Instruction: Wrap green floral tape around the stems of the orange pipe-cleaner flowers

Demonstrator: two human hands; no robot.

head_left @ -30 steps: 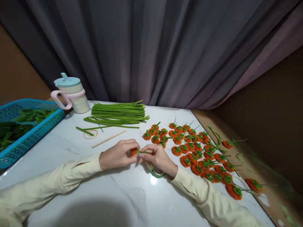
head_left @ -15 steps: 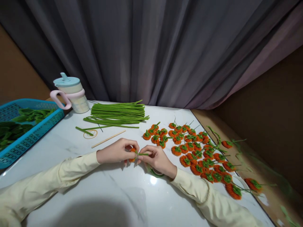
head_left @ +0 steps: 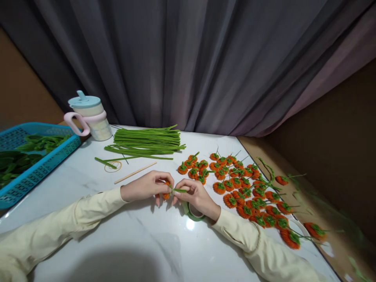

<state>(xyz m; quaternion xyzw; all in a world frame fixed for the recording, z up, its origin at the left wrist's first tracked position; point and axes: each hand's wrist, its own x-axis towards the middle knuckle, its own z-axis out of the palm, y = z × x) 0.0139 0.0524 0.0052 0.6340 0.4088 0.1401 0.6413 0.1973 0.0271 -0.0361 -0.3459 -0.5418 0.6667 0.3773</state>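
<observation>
In the middle of the table my left hand [head_left: 148,186] is closed, thumb and fingers pinching a small orange fuzzy persimmon-like ornament [head_left: 166,195] with a green top. Right beside it, my right hand [head_left: 199,197] pinches a short green stem [head_left: 180,190] that points right from the ornament. The fingertips of both hands nearly meet, and part of the ornament is hidden behind them. Under my right hand lies a roll of green tape [head_left: 196,215], partly covered. Several similar orange ornaments [head_left: 230,201] with green tops are spread on the table to the right, some with thin stems.
Green pipe cleaners [head_left: 147,138] lie stacked at the back. Before them are rubber bands [head_left: 112,169] and a thin wooden stick [head_left: 135,172]. A lidded cup [head_left: 102,129] with a pink handle stands back left, near a blue basket [head_left: 58,158] holding green leaf-like pieces.
The pinched stem and my right fingers have shifted very slightly right and up. More of the tape roll shows below my right hand. Both hands keep their grip.
</observation>
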